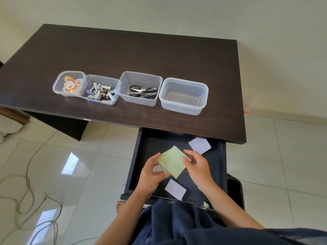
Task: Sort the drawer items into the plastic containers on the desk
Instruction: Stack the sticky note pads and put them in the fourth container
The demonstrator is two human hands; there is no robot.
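Over the open dark drawer (138,156), my left hand (152,174) and my right hand (198,167) both hold a pale green pad of notes (172,161). A white note pad (200,145) lies at the drawer's back right, another white pad (175,189) near its front, and a third shows partly under my left hand. On the desk (159,53) stand clear plastic containers in a row: one with tape rolls (69,83), one with batteries (100,91), one with scissors (141,89), and an empty one (184,95) at the right.
Grey cables (28,184) trail across the tiled floor at the left. A black bin (235,188) stands beside the drawer on the right. My dark blue clothing (185,225) covers the drawer's front edge. The wall runs behind the desk.
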